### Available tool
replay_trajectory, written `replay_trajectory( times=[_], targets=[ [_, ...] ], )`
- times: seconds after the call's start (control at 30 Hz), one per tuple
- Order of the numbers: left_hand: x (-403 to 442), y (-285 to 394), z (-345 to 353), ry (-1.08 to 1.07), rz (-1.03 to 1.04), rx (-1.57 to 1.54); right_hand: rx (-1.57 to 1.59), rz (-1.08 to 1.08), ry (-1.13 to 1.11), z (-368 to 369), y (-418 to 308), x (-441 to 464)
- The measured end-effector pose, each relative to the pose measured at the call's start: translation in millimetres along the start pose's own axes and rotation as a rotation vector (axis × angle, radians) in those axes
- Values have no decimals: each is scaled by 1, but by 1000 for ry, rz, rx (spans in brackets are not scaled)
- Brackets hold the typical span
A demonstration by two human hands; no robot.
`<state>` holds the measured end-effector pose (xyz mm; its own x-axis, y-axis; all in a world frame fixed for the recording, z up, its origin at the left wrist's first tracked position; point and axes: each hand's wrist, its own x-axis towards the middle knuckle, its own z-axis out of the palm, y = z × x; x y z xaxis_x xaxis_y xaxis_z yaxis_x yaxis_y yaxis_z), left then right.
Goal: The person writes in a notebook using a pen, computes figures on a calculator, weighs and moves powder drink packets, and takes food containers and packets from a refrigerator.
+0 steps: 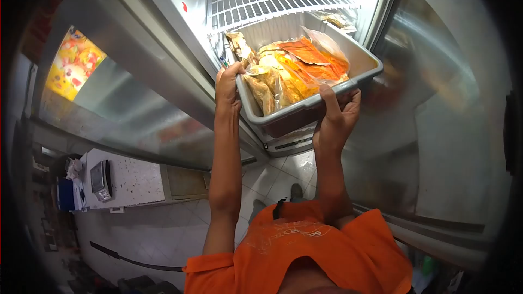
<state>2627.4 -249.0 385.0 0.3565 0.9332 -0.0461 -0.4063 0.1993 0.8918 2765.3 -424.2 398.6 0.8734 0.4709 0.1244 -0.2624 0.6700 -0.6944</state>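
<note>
In the head view, a grey bin (pixel 286 122) is at the mouth of an open refrigerator (pixel 192 8), its far end reaching inside below a wire shelf (pixel 280 4); clear bags of orange food (pixel 305 51) and pale brown food (pixel 262 91) lie in it. The step in hand, as I judge it, is supporting and steering the bin at the opening; whether it is going in or out, or whether its base rests on anything, I cannot tell. The next move calls for both hands working together, with the rim level and clear of the side walls.

The left hand (pixel 227 86) has its grip closed over the near left corner, forearm nearly straight and reaching forward; the right hand (pixel 335 118) grasps the near rim towards its right end, thumb on top, fingers along the outer side, wrist below the rim and elbow bent nearer the body.
</note>
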Motion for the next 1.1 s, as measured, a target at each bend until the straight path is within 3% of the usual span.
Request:
replay_trajectory(
  times=[0.2, 0.27, 0.3, 0.33, 0.43, 0.47, 0.5, 0.77, 0.93, 1.0, 1.1],
  targets=[
    [-77, 15, 8, -118, 238, 143, -71, -100, -17, -4, -61, -47],
    [-106, 29, 20, 91, 113, 208, -93, -153, 24, -19, -74, -70],
    [-112, 22, 14, 111, 183, 269, -97, -188, 33, -34, -79, -80],
    [-120, 15, 9, 134, 252, 331, -199, -367, 8, -61, -75, -87],
    [-181, 50, 15, 81, 176, 71, -345, -465, -27, -91, -86, -126],
    [-192, 55, 3, 44, 57, 86, -394, -499, -45, -98, -90, -140],
    [-208, 53, -3, 60, 195, 18, -436, -538, -64, -104, -94, -156],
    [-354, 81, -145, 147, 156, -12, -642, -645, -193, -95, -74, -331],
    [-450, 82, -257, 452, 100, 52, -713, -476, -459, -76, -29, -440],
    [-478, 74, -309, 564, 95, -24, -634, -232, -521, -74, -12, -468],
    [-502, 59, -383, 707, 192, -68, -188, 474, -565, -18, 17, -504]
  ],
)
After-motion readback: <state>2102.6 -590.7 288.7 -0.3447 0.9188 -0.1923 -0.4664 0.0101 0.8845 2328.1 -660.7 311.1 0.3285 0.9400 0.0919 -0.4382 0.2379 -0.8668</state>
